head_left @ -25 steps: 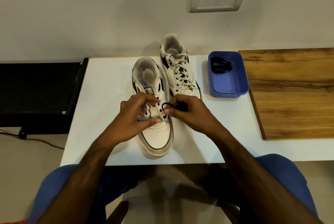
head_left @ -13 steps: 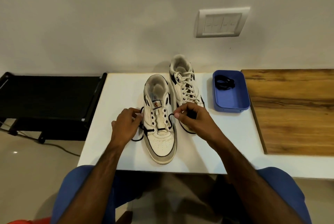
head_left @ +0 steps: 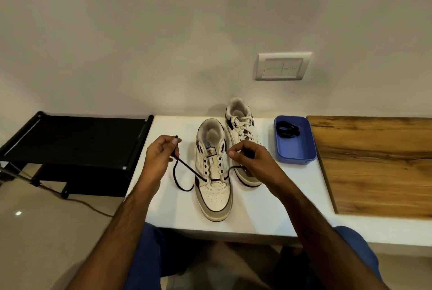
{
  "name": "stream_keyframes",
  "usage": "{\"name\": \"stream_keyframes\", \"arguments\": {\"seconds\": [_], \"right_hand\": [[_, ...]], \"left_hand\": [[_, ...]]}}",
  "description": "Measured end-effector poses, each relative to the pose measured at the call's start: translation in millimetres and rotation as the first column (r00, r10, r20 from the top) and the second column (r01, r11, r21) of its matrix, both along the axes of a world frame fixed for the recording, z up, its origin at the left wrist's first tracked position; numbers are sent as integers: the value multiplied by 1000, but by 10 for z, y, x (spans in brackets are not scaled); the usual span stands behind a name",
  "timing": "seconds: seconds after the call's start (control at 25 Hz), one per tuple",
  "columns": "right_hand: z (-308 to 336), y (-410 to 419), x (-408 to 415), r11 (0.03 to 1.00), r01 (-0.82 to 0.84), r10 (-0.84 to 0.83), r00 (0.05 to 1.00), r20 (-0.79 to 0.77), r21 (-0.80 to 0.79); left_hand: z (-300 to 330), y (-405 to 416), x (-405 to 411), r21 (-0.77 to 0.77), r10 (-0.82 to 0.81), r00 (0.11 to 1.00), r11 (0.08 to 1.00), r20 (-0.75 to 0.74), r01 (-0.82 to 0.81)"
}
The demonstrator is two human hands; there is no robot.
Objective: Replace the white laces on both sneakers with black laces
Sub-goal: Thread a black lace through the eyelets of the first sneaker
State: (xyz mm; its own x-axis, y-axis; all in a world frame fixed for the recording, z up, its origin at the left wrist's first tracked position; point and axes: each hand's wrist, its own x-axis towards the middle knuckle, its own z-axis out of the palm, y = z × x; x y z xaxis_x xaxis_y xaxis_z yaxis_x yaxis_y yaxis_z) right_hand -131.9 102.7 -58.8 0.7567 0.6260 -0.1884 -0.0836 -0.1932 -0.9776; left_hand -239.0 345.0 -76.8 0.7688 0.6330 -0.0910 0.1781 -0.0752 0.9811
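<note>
Left hand (head_left: 159, 156) pinches one end of black lace (head_left: 187, 168); right hand (head_left: 250, 158) pinches the other. Lace runs through bottom eyelets of near sneaker (head_left: 214, 187) on bench (head_left: 257, 215). Far sneaker (head_left: 243, 126) white-laced; spare lace in blue tray (head_left: 301, 147).

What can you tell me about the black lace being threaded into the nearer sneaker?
The black lace is a thin, round-looking cord. It crosses the bottom pair of eyelets of the nearer sneaker as a short flat bar. Its left end rises to the left hand, which pinches it below the tip, with slack looping on the white table. Its right end runs to the right hand, which grips it.
</note>
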Motion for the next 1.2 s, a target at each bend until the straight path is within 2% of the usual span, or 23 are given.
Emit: {"name": "stream_keyframes", "arguments": {"seconds": [0.28, 0.48, 0.64, 0.72, 0.88, 0.96, 1.04, 1.12, 1.2], "right_hand": [[1019, 36, 19, 995, -89, 93, 987, 131, -34], [1767, 41, 0, 983, -153, 136, 976, 170, 97], [2302, 85, -70, 982, -174, 158, 968, 197, 72], [2522, 103, -131, 980, -178, 158, 968, 197, 85], [2882, 112, -206, 960, -150, 123, 984, 126, 234], [3041, 103, -245, 962, -154, 116, 978, 173, 226], [3206, 100, -311, 988, -142, 109, 908, 405, 53], [3349, 132, -381, 989, -57, 129, 760, 637, -133], [3459, 182, -448, 977, 73, 116, 602, 790, -199]], "left_hand": [[1041, -240, -45, 72, -41, 968, 997, 248, 24], [1775, -386, -55, 157, -152, 936, 982, 319, 107], [2202, -486, -50, 263, -242, 911, 952, 334, 157], [2378, -528, -66, 308, -272, 901, 936, 338, 168], [2712, -620, -146, 354, -278, 883, 925, 378, 140], [2835, -638, -172, 376, -271, 881, 919, 389, 117], [2948, -654, -205, 398, -272, 875, 912, 401, 101], [3029, -660, -218, 418, -276, 869, 904, 410, 90], [3090, -672, -232, 462, -279, 868, 885, 410, 66]]}}
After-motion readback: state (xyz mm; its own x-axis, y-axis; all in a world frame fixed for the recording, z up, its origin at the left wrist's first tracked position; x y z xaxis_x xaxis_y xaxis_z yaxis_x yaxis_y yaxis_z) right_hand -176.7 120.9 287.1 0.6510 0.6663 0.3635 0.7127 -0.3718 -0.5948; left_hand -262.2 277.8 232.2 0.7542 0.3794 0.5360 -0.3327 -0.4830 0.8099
